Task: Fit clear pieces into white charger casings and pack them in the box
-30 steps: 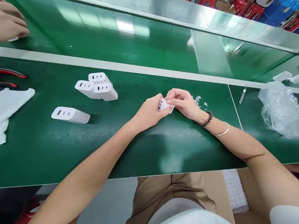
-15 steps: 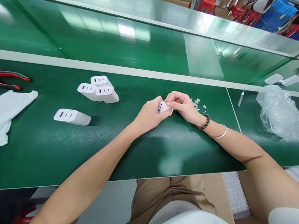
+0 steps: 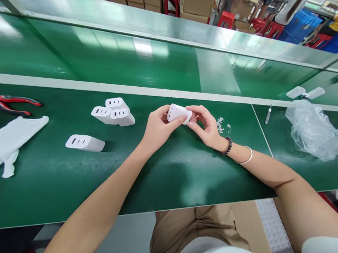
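Here both hands (image 3: pixel 183 127) hold a white charger (image 3: pixel 179 113).

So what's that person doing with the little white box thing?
A person sits at a green workbench and holds one white charger block in both hands, left hand and right hand, just above the bench. Three more chargers lie bunched to the left, and a single charger lies nearer. Tiny white bits sit by the right hand. Red-handled pliers, a white cloth and a plastic bag lie further off.
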A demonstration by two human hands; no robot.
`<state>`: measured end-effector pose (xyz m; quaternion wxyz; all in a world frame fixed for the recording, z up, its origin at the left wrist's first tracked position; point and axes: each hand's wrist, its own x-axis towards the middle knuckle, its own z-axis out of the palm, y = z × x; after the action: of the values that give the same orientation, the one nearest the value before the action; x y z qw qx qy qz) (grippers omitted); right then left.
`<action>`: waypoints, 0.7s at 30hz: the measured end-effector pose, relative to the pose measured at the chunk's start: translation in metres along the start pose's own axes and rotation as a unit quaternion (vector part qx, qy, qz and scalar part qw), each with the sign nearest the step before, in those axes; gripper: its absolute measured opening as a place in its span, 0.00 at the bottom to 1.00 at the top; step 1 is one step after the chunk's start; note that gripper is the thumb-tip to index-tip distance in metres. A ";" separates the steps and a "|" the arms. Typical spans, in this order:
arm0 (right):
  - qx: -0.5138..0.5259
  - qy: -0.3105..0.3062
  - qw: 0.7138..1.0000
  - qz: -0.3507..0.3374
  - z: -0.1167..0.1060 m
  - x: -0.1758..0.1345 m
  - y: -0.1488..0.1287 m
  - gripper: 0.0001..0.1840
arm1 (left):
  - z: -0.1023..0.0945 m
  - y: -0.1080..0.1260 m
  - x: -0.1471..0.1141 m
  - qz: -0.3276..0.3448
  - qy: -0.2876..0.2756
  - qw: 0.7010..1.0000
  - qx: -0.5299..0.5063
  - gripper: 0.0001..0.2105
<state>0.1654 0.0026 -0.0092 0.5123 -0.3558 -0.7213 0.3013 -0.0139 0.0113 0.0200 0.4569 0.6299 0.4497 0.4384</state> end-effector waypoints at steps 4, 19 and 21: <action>-0.116 -0.001 0.990 -0.081 -0.003 0.000 0.004 0.25 | -0.001 0.002 0.001 -0.065 -0.089 0.982 -0.151 0.19; -0.177 -0.006 0.980 -0.090 -0.003 -0.003 0.005 0.24 | -0.006 -0.001 0.003 -0.070 -0.139 0.964 -0.216 0.14; -0.170 -0.004 0.980 -0.104 -0.003 -0.004 0.005 0.24 | -0.008 -0.001 0.003 -0.079 -0.146 0.962 -0.219 0.14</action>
<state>0.1698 0.0025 -0.0143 0.4702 -0.3595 -0.7969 0.1209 -0.0210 0.0162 0.0215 0.6773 0.5341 0.3198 0.3922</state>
